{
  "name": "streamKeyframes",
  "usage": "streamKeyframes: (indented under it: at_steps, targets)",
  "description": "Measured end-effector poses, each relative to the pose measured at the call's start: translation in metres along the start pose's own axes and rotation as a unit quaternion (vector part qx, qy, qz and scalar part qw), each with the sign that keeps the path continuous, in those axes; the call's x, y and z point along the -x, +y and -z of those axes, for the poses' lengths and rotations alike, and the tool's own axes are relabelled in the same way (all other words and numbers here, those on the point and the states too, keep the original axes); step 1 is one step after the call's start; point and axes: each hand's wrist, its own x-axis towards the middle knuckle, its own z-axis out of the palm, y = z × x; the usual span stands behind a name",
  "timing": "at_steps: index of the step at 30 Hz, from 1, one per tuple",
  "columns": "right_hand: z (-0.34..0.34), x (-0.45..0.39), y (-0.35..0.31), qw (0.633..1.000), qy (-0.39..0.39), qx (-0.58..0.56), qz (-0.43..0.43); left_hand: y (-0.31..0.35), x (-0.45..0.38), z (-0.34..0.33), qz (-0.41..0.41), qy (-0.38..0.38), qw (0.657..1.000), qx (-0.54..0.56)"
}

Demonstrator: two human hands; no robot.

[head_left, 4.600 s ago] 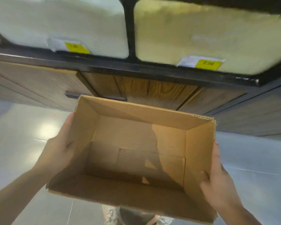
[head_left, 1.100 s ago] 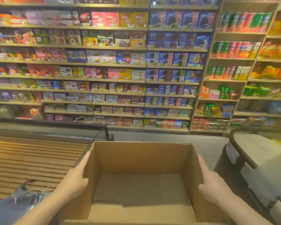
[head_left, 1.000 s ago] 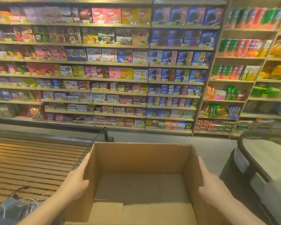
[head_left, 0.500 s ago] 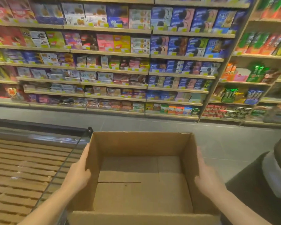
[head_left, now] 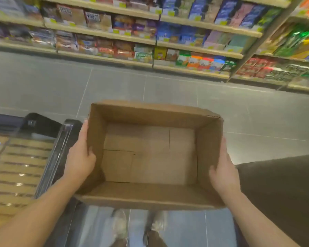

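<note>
I carry an open, empty brown cardboard box (head_left: pixel 150 157) in front of me, above a grey tiled floor. My left hand (head_left: pixel 80 157) grips its left wall, thumb hooked over the rim to the inside and fingers flat along the outside. My right hand (head_left: pixel 223 172) grips the right wall the same way, thumb inside. The box's bottom flaps lie flat and nothing is in it.
A dark-framed display case (head_left: pixel 48 157) with wooden slats stands at my left, close to the box. A dark rounded surface (head_left: pixel 282 189) is at my right. Across the aisle run store shelves (head_left: pixel 168 43) full of packaged snacks. My feet (head_left: pixel 137 229) show below the box.
My view has tilted down, so the shelves slid up and more floor and my feet show. The box stays held in both hands.
</note>
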Motion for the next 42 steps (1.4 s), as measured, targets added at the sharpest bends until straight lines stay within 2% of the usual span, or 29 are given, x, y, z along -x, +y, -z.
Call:
streamKeyframes:
  at_steps: [5, 9, 16, 21, 27, 33, 37, 42]
  targets:
    - [-0.113, -0.09, 0.03, 0.999, -0.018, -0.015, -0.03, -0.067, -0.06, -0.115, 0.028, 0.008, 1.0, 0.011]
    - [-0.206, -0.132, 0.06, 0.999, -0.031, -0.019, -0.036, -0.129, -0.097, -0.193, 0.04, -0.007, 0.999, -0.002]
    - [-0.364, -0.162, 0.124, 0.997, -0.058, -0.012, -0.047, -0.24, -0.144, -0.306, 0.069, -0.039, 0.996, -0.035]
    - [-0.444, -0.16, 0.148, 0.996, -0.071, -0.011, -0.06, -0.307, -0.159, -0.358, 0.095, -0.061, 0.993, -0.032]
    - [-0.496, -0.154, 0.164, 0.99, -0.116, -0.01, -0.085, -0.348, -0.163, -0.391, 0.099, -0.1, 0.988, -0.057]
    - [-0.527, -0.155, 0.183, 0.988, -0.127, 0.01, -0.083, -0.367, -0.154, -0.413, 0.08, -0.084, 0.992, -0.059]
    - [-0.537, -0.159, 0.185, 0.989, -0.123, 0.018, -0.085, -0.373, -0.152, -0.422, 0.049, -0.065, 0.994, -0.072]
    - [-0.532, -0.166, 0.183, 0.981, -0.163, 0.029, -0.098, -0.373, -0.155, -0.418, 0.041, -0.091, 0.992, -0.071]
